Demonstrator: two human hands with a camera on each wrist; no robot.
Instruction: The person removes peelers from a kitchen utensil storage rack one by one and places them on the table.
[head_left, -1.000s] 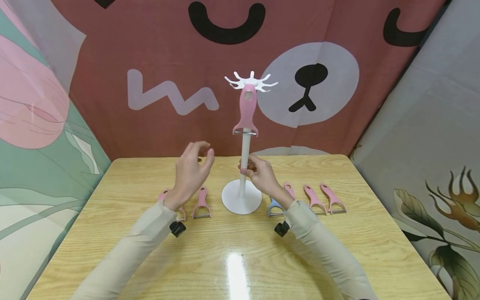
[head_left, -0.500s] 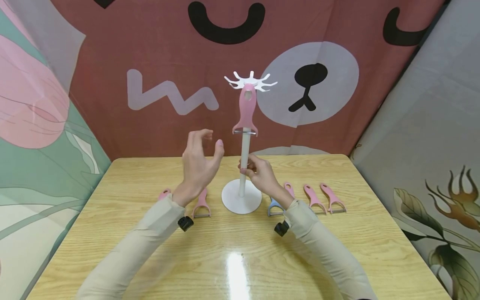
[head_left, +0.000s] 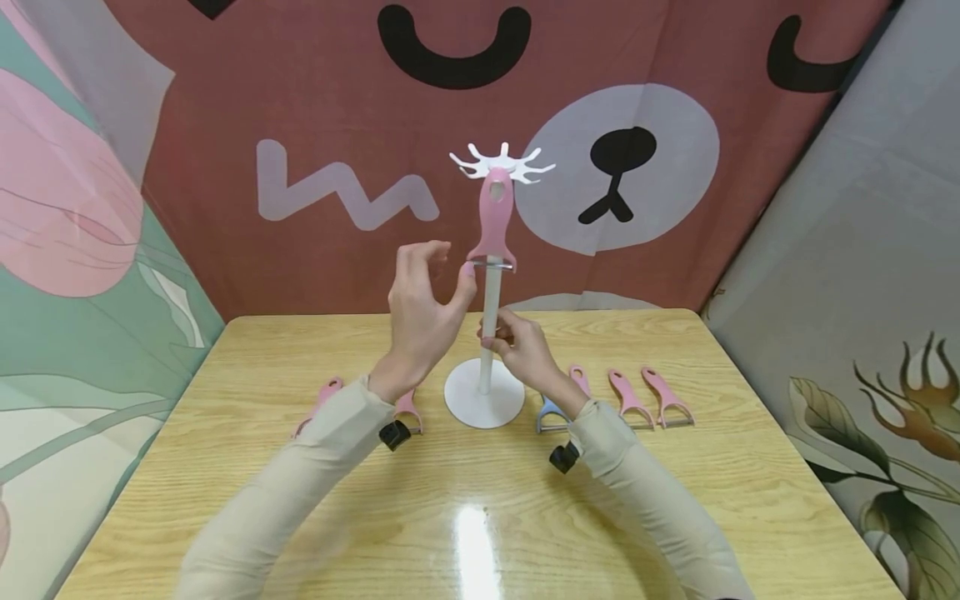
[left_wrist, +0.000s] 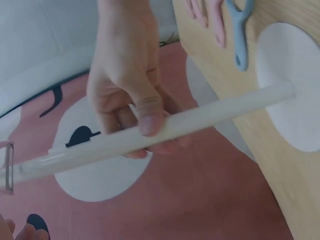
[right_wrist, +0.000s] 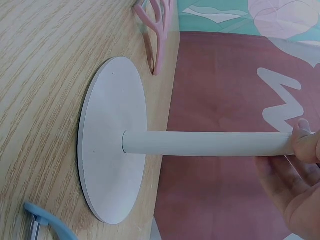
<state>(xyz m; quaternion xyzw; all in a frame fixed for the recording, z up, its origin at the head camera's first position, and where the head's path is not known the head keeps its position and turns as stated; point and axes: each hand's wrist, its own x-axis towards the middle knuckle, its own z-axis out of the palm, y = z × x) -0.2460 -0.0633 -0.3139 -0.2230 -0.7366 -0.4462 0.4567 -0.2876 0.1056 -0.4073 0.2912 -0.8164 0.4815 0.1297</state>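
Observation:
A white hanger stand [head_left: 491,304] rises from a round base, with a ring of curved hooks [head_left: 517,160] on top. One pink peeler [head_left: 495,212] hangs from the hooks in front of the pole, blade down. My right hand [head_left: 527,348] grips the lower half of the pole between thumb and fingers, as the left wrist view also shows. Left of the pole my left hand [head_left: 426,317] is raised with fingers bent and spread from the thumb, holding nothing. Its thumb tip overlaps the lower left corner of the hung peeler in the head view.
Right of the base lie a blue peeler [head_left: 551,412] and several pink peelers [head_left: 628,396], partly behind the right wrist. More pink peelers [head_left: 327,392] lie on the left, partly covered by the left forearm. A patterned cloth [head_left: 337,258] hangs behind the wooden table [head_left: 480,483].
My left hand has moved right and up, from beside the stand to the hung peeler's lower edge. The right hand keeps its grip on the pole, and the stand stays in place.

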